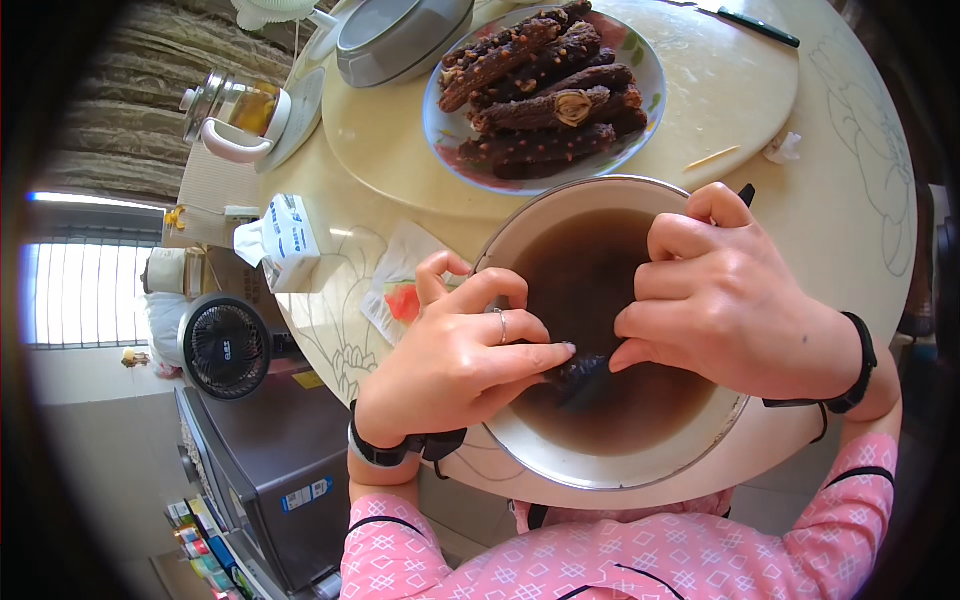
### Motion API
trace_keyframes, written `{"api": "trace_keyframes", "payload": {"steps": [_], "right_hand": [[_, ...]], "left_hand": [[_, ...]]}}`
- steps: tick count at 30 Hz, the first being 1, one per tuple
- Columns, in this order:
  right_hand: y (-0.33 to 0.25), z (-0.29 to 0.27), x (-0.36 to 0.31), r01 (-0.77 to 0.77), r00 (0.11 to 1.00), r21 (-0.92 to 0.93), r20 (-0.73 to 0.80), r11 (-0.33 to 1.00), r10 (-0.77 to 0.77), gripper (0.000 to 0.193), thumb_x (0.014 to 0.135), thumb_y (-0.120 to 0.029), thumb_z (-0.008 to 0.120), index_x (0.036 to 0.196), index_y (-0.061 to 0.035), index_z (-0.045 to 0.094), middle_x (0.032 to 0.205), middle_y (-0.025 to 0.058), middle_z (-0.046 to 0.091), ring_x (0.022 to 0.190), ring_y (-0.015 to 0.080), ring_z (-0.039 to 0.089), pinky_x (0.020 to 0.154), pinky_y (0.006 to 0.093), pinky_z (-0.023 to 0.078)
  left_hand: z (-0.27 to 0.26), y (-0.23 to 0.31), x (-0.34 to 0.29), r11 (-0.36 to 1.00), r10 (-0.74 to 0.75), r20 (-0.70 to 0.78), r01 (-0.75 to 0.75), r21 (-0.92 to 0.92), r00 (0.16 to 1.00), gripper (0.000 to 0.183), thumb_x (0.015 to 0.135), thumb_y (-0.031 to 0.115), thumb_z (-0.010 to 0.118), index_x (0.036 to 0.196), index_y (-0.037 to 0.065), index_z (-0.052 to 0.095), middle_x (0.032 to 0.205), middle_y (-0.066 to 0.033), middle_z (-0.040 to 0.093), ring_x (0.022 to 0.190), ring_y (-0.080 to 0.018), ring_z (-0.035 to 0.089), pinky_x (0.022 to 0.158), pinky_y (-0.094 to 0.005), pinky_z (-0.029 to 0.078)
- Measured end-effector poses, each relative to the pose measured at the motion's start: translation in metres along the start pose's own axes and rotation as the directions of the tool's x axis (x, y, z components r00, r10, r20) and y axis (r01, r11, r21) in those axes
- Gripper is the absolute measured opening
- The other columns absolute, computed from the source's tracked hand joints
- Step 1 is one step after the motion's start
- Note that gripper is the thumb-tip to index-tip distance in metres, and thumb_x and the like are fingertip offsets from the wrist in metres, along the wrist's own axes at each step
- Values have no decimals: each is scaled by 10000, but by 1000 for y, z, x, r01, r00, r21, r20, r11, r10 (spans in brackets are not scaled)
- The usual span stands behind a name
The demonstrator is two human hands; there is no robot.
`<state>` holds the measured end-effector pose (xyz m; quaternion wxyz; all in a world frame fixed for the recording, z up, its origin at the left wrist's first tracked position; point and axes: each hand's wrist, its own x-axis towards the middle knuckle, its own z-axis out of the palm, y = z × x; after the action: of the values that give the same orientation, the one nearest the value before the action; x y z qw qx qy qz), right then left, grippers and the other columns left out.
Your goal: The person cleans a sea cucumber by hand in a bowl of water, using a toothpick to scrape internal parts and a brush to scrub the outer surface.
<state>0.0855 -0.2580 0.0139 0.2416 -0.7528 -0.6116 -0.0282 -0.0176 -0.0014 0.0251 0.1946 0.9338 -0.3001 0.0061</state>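
A wide white basin point(530, 462) of murky brown water stands at the table's near edge. Over it, my left hand point(465, 345), with a ring and a black wrist strap, pinches a dark, wet, bumpy sea cucumber point(580, 372) partly under the water. Curled closed, my right hand point(715, 300) is at the piece's other end, thumb and forefinger pressed together; exactly what lies between those fingers is hidden. Beyond the basin, a flowered oval plate point(648, 135) bears a heap of several dark brown, knobbly sea cucumbers point(545, 95).
A tissue pack point(285, 245) and a clear wrapper with a red patch point(402, 302) lie left of the basin. Farther off are a glass teapot point(245, 115), a grey lidded container point(395, 45) and a knife point(760, 27). A black fan point(226, 346) stands beyond the table.
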Motion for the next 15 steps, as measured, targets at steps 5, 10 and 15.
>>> {"api": "trace_keyframes", "payload": {"steps": [5, 10, 15], "right_hand": [[-2, -1, 0, -10, 997, -43, -81, 999, 6, 223, 702, -353, 833, 779, -180, 716, 701, -67, 560, 876, 173, 536, 882, 375, 365], [0, -11, -1, -12, 1000, -45, 3, 999, 13, 235, 687, -363, 830, 779, -182, 713, 705, -64, 565, 872, 181, 535, 867, 387, 363], [-1, -12, 1, -21, 988, -15, -154, 1000, 18, 243, 669, -361, 828, 779, -178, 712, 695, -60, 550, 855, 184, 534, 860, 383, 364]], "left_hand": [[1, 5, 0, 990, 39, -102, -24, 141, 994, 302, 638, 204, 843, 935, 228, 795, 909, 107, 731, 961, -189, 585, 934, -452, 307], [0, 2, 0, 994, 24, -169, -6, 107, 985, 269, 641, 186, 831, 906, 218, 792, 879, 110, 734, 949, -180, 583, 939, -452, 310], [3, 3, 3, 999, 33, -162, -32, 9, 986, 256, 625, 200, 837, 876, 206, 791, 835, 97, 734, 924, -186, 573, 936, -449, 315]]}}
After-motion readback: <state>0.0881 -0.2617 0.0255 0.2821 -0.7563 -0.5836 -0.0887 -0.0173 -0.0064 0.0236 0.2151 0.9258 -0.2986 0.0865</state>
